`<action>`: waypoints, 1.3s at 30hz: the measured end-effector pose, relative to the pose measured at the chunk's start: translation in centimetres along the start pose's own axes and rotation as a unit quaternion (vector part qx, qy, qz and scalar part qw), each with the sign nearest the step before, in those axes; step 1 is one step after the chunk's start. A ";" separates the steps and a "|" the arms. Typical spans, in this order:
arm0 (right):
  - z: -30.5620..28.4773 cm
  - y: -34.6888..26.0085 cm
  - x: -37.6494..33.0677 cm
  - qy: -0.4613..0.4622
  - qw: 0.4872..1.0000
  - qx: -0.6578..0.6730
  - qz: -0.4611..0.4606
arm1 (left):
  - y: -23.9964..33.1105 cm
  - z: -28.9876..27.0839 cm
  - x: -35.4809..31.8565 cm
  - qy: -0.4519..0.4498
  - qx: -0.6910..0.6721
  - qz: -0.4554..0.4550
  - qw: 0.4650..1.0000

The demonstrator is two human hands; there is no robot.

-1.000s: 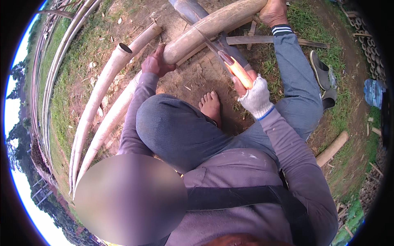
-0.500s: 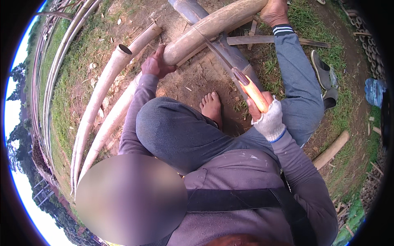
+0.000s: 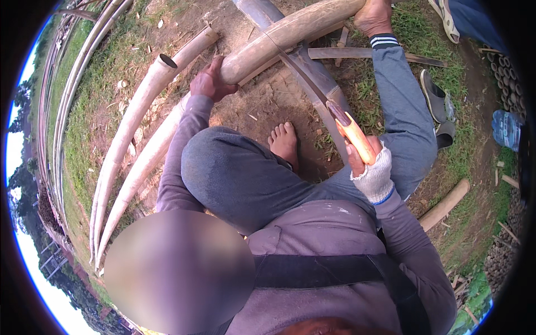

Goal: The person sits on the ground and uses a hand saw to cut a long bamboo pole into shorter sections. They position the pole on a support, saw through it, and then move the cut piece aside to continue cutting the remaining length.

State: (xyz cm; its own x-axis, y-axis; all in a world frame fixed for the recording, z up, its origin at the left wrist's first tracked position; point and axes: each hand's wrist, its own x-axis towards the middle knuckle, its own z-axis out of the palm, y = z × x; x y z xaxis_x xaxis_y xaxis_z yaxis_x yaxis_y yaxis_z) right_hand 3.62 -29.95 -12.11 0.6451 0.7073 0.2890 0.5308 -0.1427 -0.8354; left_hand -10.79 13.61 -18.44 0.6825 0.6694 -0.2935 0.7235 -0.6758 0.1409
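Observation:
My left hand (image 3: 209, 84) grips the near end of a thick bamboo pole (image 3: 290, 33) that lies across the bare earth. My right hand (image 3: 369, 167), in a white knit glove, is closed on the orange wooden handle of a long knife (image 3: 350, 129). Its thin dark blade (image 3: 296, 72) reaches up to the pole's side. A foot (image 3: 373, 15) at the end of my blue-trousered leg presses on the pole's far part. My bare foot (image 3: 285, 142) rests on the ground below the pole.
Pale split bamboo lengths (image 3: 134, 123) curve along the grass at left. A dark bamboo piece (image 3: 312, 72) lies under the pole. At right lie sandals (image 3: 435, 106), a water bottle (image 3: 505, 128), a short bamboo piece (image 3: 444, 206) and stacked bamboo ends (image 3: 511, 72). Another person's shoe (image 3: 446, 17) shows at top.
My right hand has drawn the knife back toward my body, down and to the right, with the blade sliding along the pole. My left hand has stayed on the pole's end.

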 end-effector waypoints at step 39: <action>13.4 3.2 18.2 0.017 0.996 -0.090 0.020 | 1.4 -0.7 0.6 0.003 0.003 0.022 1.000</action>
State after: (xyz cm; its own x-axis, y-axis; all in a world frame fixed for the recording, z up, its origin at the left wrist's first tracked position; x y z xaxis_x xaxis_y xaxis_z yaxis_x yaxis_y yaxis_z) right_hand 9.74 -8.24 -15.79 0.6844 0.6754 0.2745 0.5915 -0.2943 -0.7506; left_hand -9.23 13.29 -17.76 0.7141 0.6406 -0.2823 0.6921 -0.7066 0.1474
